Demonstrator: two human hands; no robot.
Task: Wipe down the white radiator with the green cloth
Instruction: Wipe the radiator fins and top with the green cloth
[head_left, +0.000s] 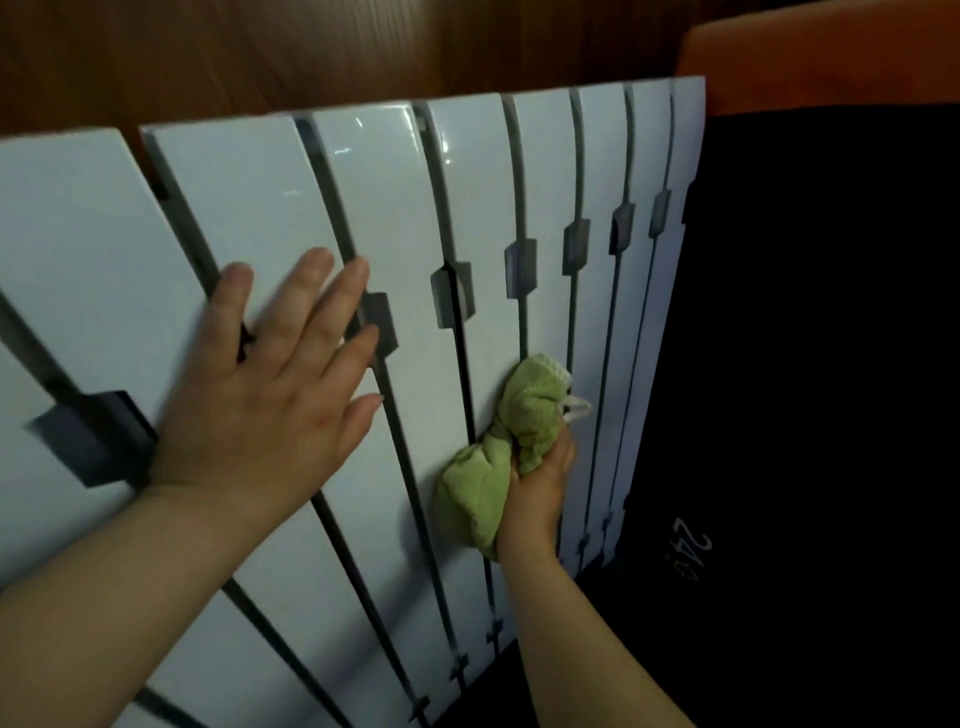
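Note:
The white radiator (389, 208) fills most of the view, its several glossy vertical panels split by dark gaps. My left hand (260, 395) lies flat on the panels left of centre, fingers straight and spread. My right hand (540, 488) grips the bunched green cloth (498, 457) and holds it against a panel right of centre, low on the radiator. A small white loop sticks out of the cloth's right side.
A dark panel (805, 364) with pale digits stands right of the radiator. An orange surface (831, 57) shows at the top right. A brown wood-grain wall (260, 52) runs behind the radiator's top edge.

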